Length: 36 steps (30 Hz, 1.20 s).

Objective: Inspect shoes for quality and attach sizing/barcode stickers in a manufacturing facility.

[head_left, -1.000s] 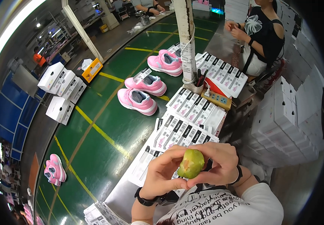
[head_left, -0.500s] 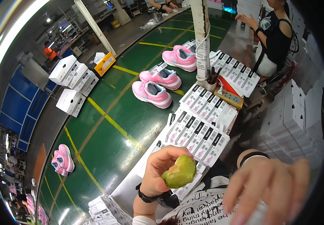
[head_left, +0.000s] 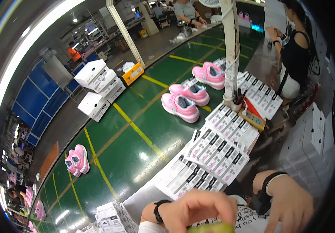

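At the bottom edge, my left hand [head_left: 198, 209] is closed around a green fruit [head_left: 214, 228], of which only the upper part shows; it is too cut off to name its kind. My right hand [head_left: 291, 206], lower right, has its fingers stretched downward over my white printed shirt [head_left: 252, 213], with nothing seen in it. Sheets of printed shoe labels [head_left: 218, 155] lie just beyond my left hand on the bench edge. Several pink sneakers [head_left: 181, 106] stand on the green worktable [head_left: 136, 155], and a pink pair [head_left: 77, 160] is farther left.
White shoeboxes [head_left: 101, 87] and an orange box [head_left: 133, 73] stand at the far table edge. A white post [head_left: 231, 50] rises beside a power strip [head_left: 252, 119]. One person [head_left: 295, 50] sits at the right, near stacked white cartons [head_left: 305, 139]. Stacked paper [head_left: 113, 217] lies lower left.
My left hand and the fruit have moved down toward the lower edge, nearer to me. My right hand has settled lower, its fingers no longer smeared. The view has shifted, so the table appears farther right.
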Each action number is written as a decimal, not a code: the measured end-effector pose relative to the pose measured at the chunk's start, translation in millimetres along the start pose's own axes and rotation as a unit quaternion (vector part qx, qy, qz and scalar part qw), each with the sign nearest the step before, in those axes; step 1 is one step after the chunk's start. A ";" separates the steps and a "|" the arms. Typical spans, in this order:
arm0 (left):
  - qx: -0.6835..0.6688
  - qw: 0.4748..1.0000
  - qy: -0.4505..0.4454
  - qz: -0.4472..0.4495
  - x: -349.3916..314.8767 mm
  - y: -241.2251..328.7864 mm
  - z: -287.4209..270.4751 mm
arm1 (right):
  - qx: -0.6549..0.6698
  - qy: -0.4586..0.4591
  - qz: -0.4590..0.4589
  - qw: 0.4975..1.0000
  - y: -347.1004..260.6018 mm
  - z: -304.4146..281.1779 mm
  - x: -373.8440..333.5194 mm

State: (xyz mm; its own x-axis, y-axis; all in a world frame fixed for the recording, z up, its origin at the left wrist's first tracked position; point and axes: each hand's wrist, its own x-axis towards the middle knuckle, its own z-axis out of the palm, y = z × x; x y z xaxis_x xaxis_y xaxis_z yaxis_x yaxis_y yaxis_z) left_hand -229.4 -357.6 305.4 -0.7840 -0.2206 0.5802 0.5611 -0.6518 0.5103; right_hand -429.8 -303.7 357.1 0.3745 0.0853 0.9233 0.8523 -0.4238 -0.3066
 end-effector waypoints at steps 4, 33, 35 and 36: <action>0.067 0.994 -0.074 0.049 14.1 -8.2 9.3 | 0.018 0.008 0.006 1.000 9.6 -8.9 -9.1; 0.052 0.964 -0.227 0.129 81.4 -35.6 11.0 | -0.035 0.102 0.067 0.992 -14.3 -0.5 -39.1; 0.056 0.964 -0.222 0.137 82.0 -34.9 9.0 | -0.047 0.142 0.063 0.987 -12.2 8.5 -44.8; 0.062 0.963 -0.217 0.146 80.3 -32.6 8.4 | -0.058 0.179 0.060 0.980 -8.9 13.7 -48.8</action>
State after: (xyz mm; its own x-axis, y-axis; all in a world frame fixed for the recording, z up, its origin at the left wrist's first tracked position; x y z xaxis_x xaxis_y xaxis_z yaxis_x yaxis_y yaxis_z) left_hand -308.4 -347.9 340.7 -0.4175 -0.0398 0.9078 0.7894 -0.5108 0.3406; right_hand -450.7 -291.7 311.6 0.2993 -0.2848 0.9107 0.7551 -0.5127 -0.4086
